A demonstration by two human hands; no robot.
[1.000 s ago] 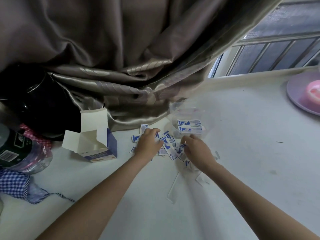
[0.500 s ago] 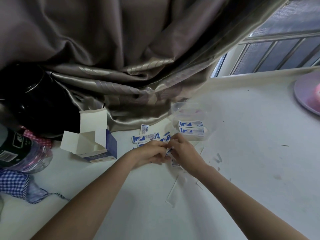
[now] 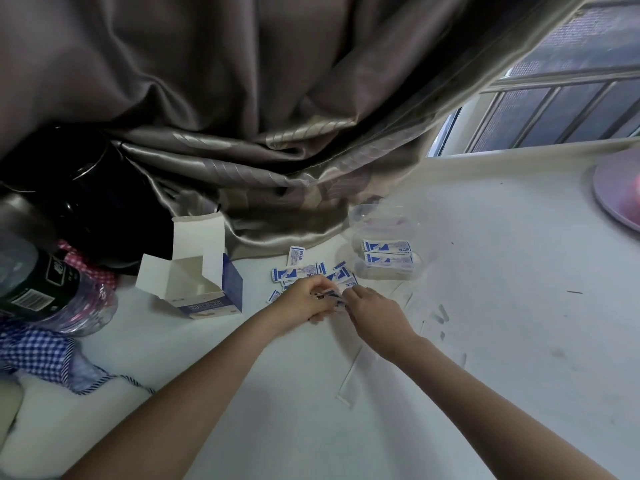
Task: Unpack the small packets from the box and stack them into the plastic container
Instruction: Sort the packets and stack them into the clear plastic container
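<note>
Packets [image 3: 300, 271]: small flat sachets, white with blue print and a blue band at one end, oblong. Location: a loose scatter on the white table [image 3: 502, 306], just beyond the hands, several overlapping at odd angles; one lies apart from the heap, nearer the curtain [image 3: 277, 116].

Stacked packets [image 3: 388, 252]: two visible, laid flat one over the other, long sides parallel, inside the plastic container [image 3: 360, 216]. Container: clear, round-cornered, thin-walled, standing on the table just right of the scatter, at the curtain's hem.

Box [image 3: 207, 289]: white card with dark blue side, lying left of the scatter, top flaps open, one flap upright; interior shows white.

Left hand [image 3: 304, 299]: fingers curled, pinching a small bunch of packets at the near edge of the heap.

Right hand [image 3: 375, 311]: fingers curled in, tips meeting the same bunch, touching the left hand's fingertips.

Other items: purple plate [image 3: 616, 188] at the far right edge; dark label bottle [image 3: 38, 289] on its side at left; blue checked cloth [image 3: 34, 351] below it.
</note>
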